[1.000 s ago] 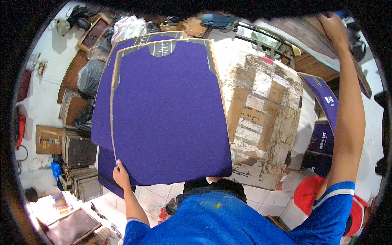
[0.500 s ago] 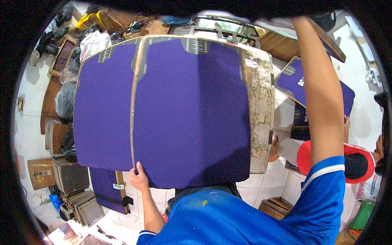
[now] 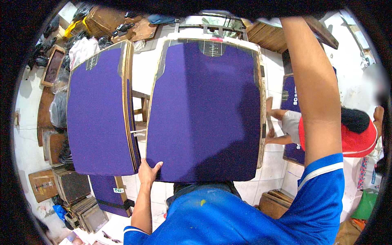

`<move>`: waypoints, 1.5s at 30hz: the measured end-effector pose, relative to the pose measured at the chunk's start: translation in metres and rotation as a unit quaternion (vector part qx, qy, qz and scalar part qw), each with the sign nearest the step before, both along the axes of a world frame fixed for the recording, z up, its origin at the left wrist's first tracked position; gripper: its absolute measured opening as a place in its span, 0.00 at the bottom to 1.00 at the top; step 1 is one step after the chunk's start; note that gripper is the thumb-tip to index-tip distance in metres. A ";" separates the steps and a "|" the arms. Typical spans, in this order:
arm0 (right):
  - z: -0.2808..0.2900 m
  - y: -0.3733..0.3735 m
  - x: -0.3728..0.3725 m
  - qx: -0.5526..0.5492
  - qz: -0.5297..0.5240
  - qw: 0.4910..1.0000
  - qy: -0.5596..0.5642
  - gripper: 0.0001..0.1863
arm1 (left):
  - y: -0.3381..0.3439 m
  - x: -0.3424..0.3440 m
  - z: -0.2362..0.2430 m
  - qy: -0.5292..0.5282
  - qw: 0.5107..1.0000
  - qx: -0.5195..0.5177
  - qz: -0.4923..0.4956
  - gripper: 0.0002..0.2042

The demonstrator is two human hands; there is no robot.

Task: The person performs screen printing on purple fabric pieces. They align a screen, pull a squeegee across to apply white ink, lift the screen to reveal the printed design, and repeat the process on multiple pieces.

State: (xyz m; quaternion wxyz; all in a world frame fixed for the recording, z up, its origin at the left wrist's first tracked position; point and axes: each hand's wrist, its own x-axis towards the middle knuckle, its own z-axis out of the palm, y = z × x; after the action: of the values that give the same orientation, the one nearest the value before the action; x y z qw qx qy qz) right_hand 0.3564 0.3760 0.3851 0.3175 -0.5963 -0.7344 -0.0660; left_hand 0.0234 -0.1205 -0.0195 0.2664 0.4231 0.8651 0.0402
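A large purple fabric-covered board [image 3: 204,110], with dark translucent upper corners and a ruler-like mark at its far edge, lies in front of me. My left hand [image 3: 149,170] is at its near left corner, thumb spread over the purple top, other fingers along the side edge and partly hidden. To the left stands a stack of similar boards [image 3: 100,110], its layered edges showing across a gap. My right arm [image 3: 314,85] stretches far forward past the board's right side. The right hand is cut off by the dark upper rim.
A person in a red top [image 3: 359,139] bends at the right beside more purple boards [image 3: 290,87]. Wooden panels [image 3: 71,181] lean at the lower left, plastic bags [image 3: 59,108] above them. A metal frame [image 3: 208,28] stands at the back.
The large board has shifted right, away from the left stack, and a gap has opened between them. My left hand has moved slightly right. The person in red has bent nearer the board.
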 end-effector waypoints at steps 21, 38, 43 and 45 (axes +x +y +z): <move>0.024 0.036 -0.003 0.006 0.014 1.000 0.016 0.40 | 0.035 0.016 0.006 -0.034 0.998 -0.048 0.022 0.41; -0.121 -0.061 0.018 0.170 0.069 0.982 -0.054 0.33 | 0.258 0.103 0.155 -0.346 0.823 0.415 -0.172 0.42; -0.248 -0.161 0.019 -0.081 0.093 0.992 -0.005 0.21 | 0.254 0.173 0.119 -0.675 0.626 0.315 0.230 0.19; -0.293 -0.166 0.021 -0.197 0.106 0.975 -0.013 0.20 | 0.254 0.160 0.064 -0.633 0.679 0.140 0.344 0.12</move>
State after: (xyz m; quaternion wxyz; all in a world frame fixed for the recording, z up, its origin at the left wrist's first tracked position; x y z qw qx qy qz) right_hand 0.3772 0.2097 0.0921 0.1896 -0.5648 -0.7961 0.1059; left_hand 0.1829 0.1330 0.0442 0.6559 0.0019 0.5586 0.5077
